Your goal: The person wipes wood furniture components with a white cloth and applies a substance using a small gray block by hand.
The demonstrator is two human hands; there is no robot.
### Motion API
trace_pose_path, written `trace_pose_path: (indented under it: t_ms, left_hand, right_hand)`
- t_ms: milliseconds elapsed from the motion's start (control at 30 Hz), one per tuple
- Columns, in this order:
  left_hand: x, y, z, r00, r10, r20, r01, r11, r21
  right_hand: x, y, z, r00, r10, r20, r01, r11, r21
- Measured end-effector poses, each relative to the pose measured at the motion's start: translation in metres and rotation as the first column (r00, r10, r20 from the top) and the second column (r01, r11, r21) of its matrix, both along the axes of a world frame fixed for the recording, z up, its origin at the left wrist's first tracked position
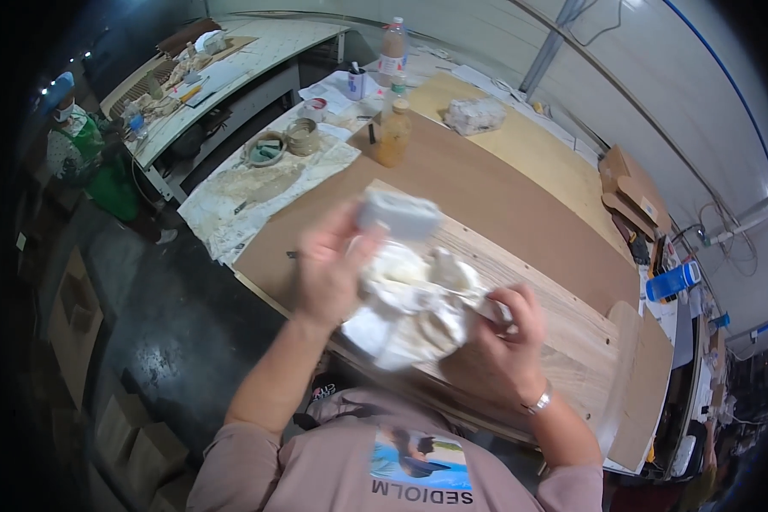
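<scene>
My left hand (328, 264) is closed around a pale grey rectangular block (401, 215), smeared by motion, so I cannot tell its exact kind. Below it a crumpled white cloth (410, 311) with yellowish stains hangs between my hands, over the near edge of the worktable. The fingers of my right hand (512, 333) are curled in and pinch the right end of this cloth. Under both hands lies a light wooden panel (563, 320) with small dark holes along its edges and a rounded strip at its right end.
Brown board (486, 200) covers the worktable. Toward the back stand a jar of amber liquid (393, 136), a clear bottle (392, 51), a mug (356, 84) and a bowl (266, 149). A cardboard box (631, 192) is at right. A person in a green apron (102, 162) stands far left.
</scene>
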State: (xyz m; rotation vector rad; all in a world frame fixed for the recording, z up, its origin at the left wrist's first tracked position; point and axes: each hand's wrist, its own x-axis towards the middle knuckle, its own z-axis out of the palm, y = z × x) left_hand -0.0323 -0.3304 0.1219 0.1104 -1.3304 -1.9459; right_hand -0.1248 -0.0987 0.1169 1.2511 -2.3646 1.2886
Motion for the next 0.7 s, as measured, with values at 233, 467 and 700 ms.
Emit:
trace_pose_path:
  t_ms: [233, 467, 700]
  left_hand:
    - [0.033, -0.262, -0.081, 0.854, 0.409, 0.323, -0.359, 0.911, -0.206]
    - [-0.006, -0.395, -0.210, 0.674, 0.578, 0.460, -0.188, 0.736, -0.650]
    - [-0.030, -0.392, -0.238, 0.576, 0.563, 0.593, 0.058, 0.695, -0.717]
  right_hand:
    - [0.008, -0.025, 0.014, 0.936, -0.320, -0.145, 0.349, 0.891, 0.291]
    - [0.011, -0.098, -0.013, 0.905, -0.146, -0.400, 0.384, 0.682, 0.622]
    - [0.008, -0.113, -0.034, 0.858, -0.282, -0.429, 0.468, 0.773, 0.428]
